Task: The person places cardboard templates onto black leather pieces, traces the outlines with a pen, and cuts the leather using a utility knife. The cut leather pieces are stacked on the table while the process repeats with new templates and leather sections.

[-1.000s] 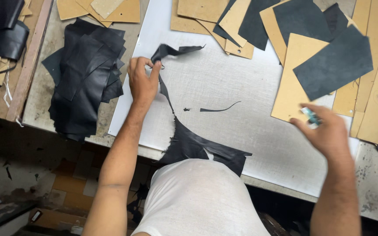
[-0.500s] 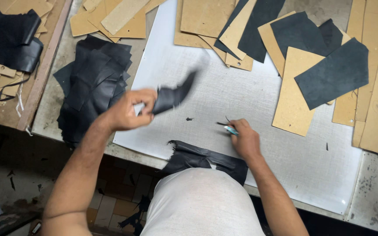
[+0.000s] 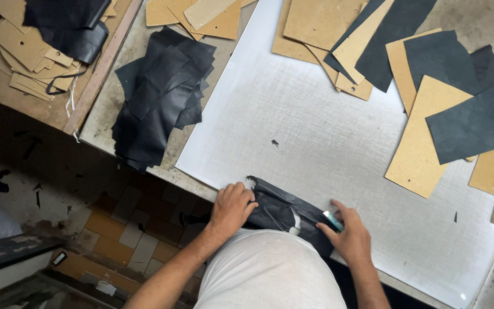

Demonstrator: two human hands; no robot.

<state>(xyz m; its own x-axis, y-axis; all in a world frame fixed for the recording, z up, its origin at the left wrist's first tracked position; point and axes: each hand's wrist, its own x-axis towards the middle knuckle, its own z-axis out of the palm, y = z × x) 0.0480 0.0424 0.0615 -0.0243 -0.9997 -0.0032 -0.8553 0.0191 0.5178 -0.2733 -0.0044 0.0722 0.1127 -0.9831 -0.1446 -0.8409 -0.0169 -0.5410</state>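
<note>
The left hand (image 3: 231, 207) grips the black leather piece (image 3: 278, 209) at the white cutting board's (image 3: 315, 137) near edge; the right hand (image 3: 351, 237), holding a small cutter (image 3: 333, 220), rests there. Spreading it flat seems needed.

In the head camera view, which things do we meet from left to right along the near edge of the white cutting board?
Left hand on the black leather piece → right hand with a small light-blue tool → bare part of the white cutting board.
</note>
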